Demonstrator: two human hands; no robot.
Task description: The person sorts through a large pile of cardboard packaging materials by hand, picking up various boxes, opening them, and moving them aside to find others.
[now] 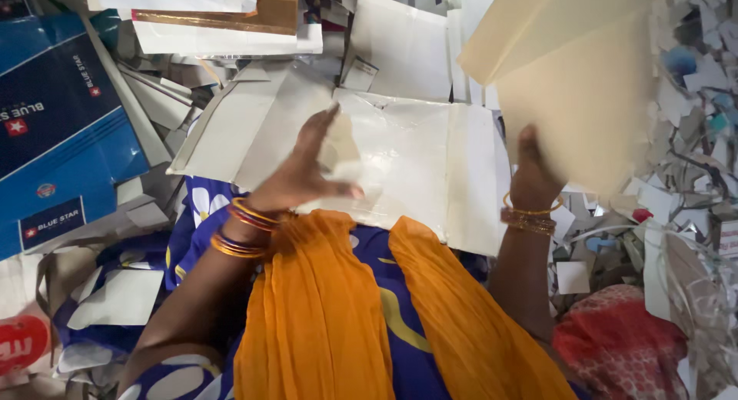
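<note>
Left hand [307,173] hovers with fingers spread wide, grip holding nothing, over a glossy white flattened sheet [407,165] lying across the lap. Right hand [534,173] has its grip closed on the lower edge of a matte cream card sheet [584,85], raised and tilted. Blue carton [54,123] crowds the left edge; paper scraps [692,85] pile at right, little open room.

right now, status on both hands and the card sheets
Left hand open, fingers spread on white card sheet. Right hand gripping cream card sheet, lifted. Paper scraps piled beside.
</note>
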